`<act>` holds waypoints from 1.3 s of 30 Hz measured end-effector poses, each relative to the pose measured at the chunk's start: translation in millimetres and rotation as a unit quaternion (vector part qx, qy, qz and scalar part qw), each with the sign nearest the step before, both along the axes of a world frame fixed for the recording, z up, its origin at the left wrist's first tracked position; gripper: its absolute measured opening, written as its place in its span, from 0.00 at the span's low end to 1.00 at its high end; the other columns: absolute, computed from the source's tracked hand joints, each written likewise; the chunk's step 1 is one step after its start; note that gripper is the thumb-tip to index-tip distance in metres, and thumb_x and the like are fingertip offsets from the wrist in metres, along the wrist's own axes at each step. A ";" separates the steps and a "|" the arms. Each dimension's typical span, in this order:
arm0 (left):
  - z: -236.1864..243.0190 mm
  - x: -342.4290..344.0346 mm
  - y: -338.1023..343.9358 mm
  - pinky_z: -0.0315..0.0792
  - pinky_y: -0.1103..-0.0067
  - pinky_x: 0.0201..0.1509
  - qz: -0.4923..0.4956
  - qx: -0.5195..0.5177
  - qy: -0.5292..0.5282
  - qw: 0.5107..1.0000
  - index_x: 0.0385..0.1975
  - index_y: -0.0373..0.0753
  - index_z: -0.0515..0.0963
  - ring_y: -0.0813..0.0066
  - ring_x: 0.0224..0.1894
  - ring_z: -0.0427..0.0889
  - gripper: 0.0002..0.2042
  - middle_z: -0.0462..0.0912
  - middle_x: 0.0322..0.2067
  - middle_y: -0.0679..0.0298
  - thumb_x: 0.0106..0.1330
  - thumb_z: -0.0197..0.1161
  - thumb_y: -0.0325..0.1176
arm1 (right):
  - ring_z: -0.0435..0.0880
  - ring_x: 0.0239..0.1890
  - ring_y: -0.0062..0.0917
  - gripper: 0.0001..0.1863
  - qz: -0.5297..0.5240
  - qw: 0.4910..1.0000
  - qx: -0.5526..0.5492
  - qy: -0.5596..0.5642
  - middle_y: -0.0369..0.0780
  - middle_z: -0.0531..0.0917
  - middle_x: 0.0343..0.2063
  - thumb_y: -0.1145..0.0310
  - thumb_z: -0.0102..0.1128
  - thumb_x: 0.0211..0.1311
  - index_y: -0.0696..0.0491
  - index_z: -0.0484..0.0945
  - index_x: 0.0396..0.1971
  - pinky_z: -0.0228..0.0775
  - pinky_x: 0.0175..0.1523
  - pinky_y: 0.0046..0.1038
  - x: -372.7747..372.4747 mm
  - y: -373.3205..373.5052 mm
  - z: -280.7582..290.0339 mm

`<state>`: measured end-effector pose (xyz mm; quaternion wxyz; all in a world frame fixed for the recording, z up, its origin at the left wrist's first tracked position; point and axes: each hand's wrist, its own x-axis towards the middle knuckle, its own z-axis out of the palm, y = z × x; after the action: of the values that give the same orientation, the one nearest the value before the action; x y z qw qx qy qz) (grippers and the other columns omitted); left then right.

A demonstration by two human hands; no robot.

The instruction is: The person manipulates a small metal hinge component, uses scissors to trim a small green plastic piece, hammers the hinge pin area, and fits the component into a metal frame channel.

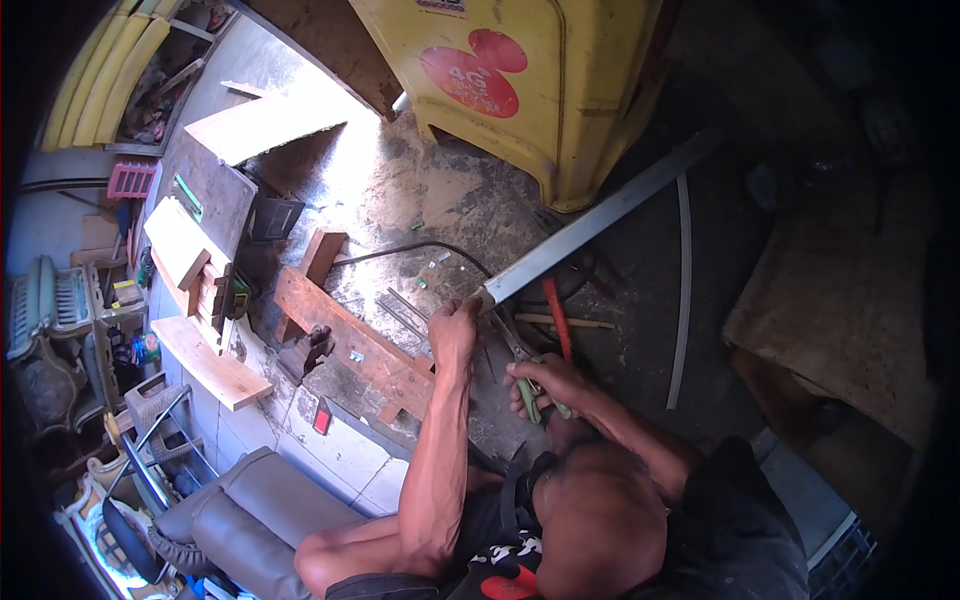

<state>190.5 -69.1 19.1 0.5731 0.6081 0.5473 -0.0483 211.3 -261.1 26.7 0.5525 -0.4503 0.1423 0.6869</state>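
My left hand (455, 332) is closed around the near end of a long, flat, pale grey metal strip (590, 228). From there the strip runs up and right past the foot of a yellow plastic stand. In my right hand (552, 384) are metal snips (522, 347) with green handles, gripped near my knee. Their jaws point up toward the strip's end beside my left hand; whether they touch it I cannot tell. Just right of the snips lies a red-handled tool (557, 318), partly hidden.
The yellow plastic stand (520, 100) rises ahead. A thin pale strip (683, 300) lies on the floor at right, beside a brown sheet (830, 300). Left of my arm is a wooden frame (340, 320); a black cable (430, 245) curves behind it. A grey cushioned seat (270, 520) stands lower left.
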 end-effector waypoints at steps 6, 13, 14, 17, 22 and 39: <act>-4.9 -0.4 2.8 0.67 0.78 0.25 -0.044 0.053 0.017 0.998 0.31 0.32 0.81 0.76 0.20 0.75 0.12 0.78 0.20 0.65 0.64 0.65 0.38 | 0.87 0.34 0.34 0.21 -0.061 0.990 0.058 0.112 0.42 0.82 0.30 0.55 0.56 0.71 0.61 0.79 0.43 0.83 0.43 0.41 12.7 4.9 -11.2; -3.6 1.5 4.5 0.70 0.69 0.37 -0.073 0.084 0.067 0.992 0.30 0.28 0.82 0.66 0.28 0.78 0.18 0.80 0.22 0.53 0.60 0.65 0.42 | 0.86 0.35 0.34 0.21 -0.022 0.992 0.061 0.105 0.42 0.82 0.31 0.55 0.56 0.70 0.61 0.78 0.43 0.83 0.43 0.41 2.5 -4.6 -9.9; -0.9 3.3 2.9 0.71 0.69 0.37 -0.071 0.081 0.064 0.992 0.30 0.28 0.82 0.65 0.28 0.78 0.18 0.81 0.22 0.53 0.60 0.66 0.42 | 0.86 0.35 0.35 0.21 -0.025 0.992 0.059 0.107 0.42 0.82 0.31 0.56 0.54 0.71 0.61 0.78 0.44 0.83 0.43 0.42 1.9 -2.4 -13.4; 9.6 8.4 -1.7 0.71 0.69 0.37 -0.092 0.091 0.073 0.989 0.29 0.27 0.82 0.65 0.28 0.80 0.18 0.82 0.23 0.52 0.59 0.66 0.42 | 0.86 0.36 0.37 0.20 -0.053 0.988 0.067 0.129 0.42 0.82 0.31 0.56 0.53 0.71 0.61 0.78 0.44 0.82 0.45 0.44 5.5 1.3 -19.8; 11.1 5.0 -11.7 0.72 0.68 0.34 -0.086 0.102 0.068 0.989 0.27 0.27 0.82 0.64 0.26 0.80 0.17 0.82 0.22 0.53 0.60 0.65 0.40 | 0.86 0.39 0.38 0.19 -0.093 0.981 0.071 0.152 0.43 0.83 0.33 0.58 0.55 0.68 0.60 0.78 0.46 0.80 0.50 0.49 0.8 13.8 -35.0; 37.9 18.0 -23.1 0.56 0.79 0.17 0.087 -0.125 -0.015 0.988 0.31 0.32 0.80 0.78 0.14 0.69 0.07 0.76 0.18 0.64 0.64 0.63 0.30 | 0.86 0.45 0.41 0.20 -0.192 0.961 0.135 0.144 0.47 0.83 0.41 0.66 0.56 0.60 0.57 0.75 0.51 0.80 0.51 0.56 -4.4 21.3 -60.6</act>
<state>208.5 -92.3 57.0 0.6548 0.4825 0.5789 -0.0569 207.0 -239.8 -33.9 0.7031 -0.2323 0.2103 0.6383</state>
